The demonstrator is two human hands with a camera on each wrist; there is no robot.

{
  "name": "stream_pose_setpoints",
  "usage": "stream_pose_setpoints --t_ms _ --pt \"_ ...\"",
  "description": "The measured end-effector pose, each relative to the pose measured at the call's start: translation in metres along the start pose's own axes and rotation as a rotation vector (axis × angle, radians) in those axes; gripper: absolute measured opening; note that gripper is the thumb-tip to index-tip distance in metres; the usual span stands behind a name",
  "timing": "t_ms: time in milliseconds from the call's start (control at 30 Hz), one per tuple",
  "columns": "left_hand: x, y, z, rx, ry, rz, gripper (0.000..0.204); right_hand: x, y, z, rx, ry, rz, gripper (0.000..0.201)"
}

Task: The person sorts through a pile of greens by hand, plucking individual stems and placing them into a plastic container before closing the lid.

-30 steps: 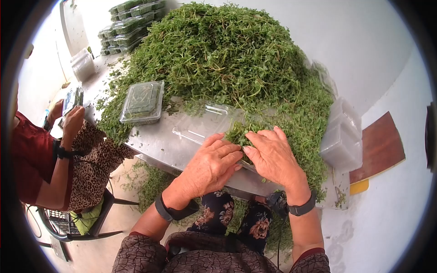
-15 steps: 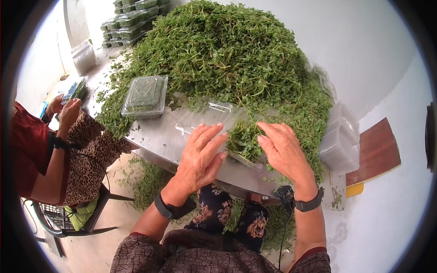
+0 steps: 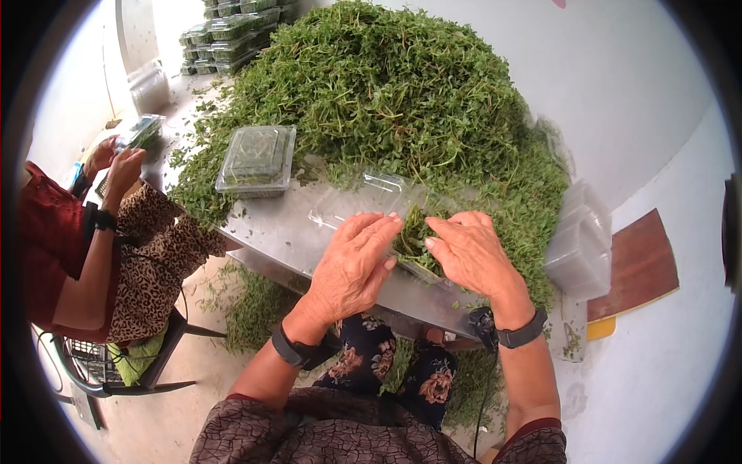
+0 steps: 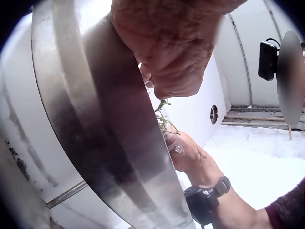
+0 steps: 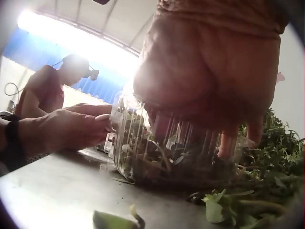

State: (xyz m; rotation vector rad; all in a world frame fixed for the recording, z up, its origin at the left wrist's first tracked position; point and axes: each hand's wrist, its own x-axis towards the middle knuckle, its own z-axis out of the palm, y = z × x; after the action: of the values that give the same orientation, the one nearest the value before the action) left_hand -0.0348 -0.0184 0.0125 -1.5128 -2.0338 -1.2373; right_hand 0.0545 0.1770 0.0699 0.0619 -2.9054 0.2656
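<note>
Both hands have closed back in around the open clear plastic box [image 3: 402,232] after spreading apart half a second ago. Left hand [image 3: 352,267] lies flat, fingers straight, fingertips against the box's near wall; right hand [image 3: 468,255] rests on top, its fingers bent down onto the greens [image 3: 413,236] inside, pressing rather than clasping, as the right wrist view shows through the ribbed wall. The box sits at the near edge of the steel desk [image 3: 270,224], at the foot of a big heap of herbs [image 3: 386,93].

It looks light and thin-walled, likely to buckle or skid on the metal, so steadying it by both side walls seems wisest; the sprigs are soft and springy.

A closed, filled box [image 3: 256,158] lies further left, stacked boxes [image 3: 232,31] behind, and a seated person [image 3: 85,240] works alongside.
</note>
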Motion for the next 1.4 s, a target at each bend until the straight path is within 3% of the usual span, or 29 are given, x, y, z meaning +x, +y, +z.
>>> stream_pose_setpoints --t_ms 400,733,800,1167,1267,1400 --pt "-0.003 0.003 0.004 0.088 -0.043 -0.09 0.055 -0.017 -0.009 -0.013 0.066 0.25 -0.065 0.03" --pt "-0.001 0.007 0.003 0.105 -0.091 -0.122 0.047 -0.019 -0.01 -0.005 0.112 0.189 -0.057 0.031" --pt "-0.002 0.007 0.004 0.149 -0.099 -0.106 0.044 -0.017 -0.011 -0.007 0.137 0.076 0.031 0.034" --pt "0.0 0.009 0.004 0.137 -0.114 -0.091 0.047 -0.007 -0.002 0.01 0.075 0.07 0.107 0.033" --pt "0.0 0.008 0.004 0.132 -0.095 -0.107 0.052 -0.009 -0.007 0.006 0.06 -0.018 0.133 0.035" --pt "-0.003 0.006 0.003 0.089 -0.056 -0.106 0.055 -0.019 -0.009 0.009 0.082 0.189 0.051 0.035"
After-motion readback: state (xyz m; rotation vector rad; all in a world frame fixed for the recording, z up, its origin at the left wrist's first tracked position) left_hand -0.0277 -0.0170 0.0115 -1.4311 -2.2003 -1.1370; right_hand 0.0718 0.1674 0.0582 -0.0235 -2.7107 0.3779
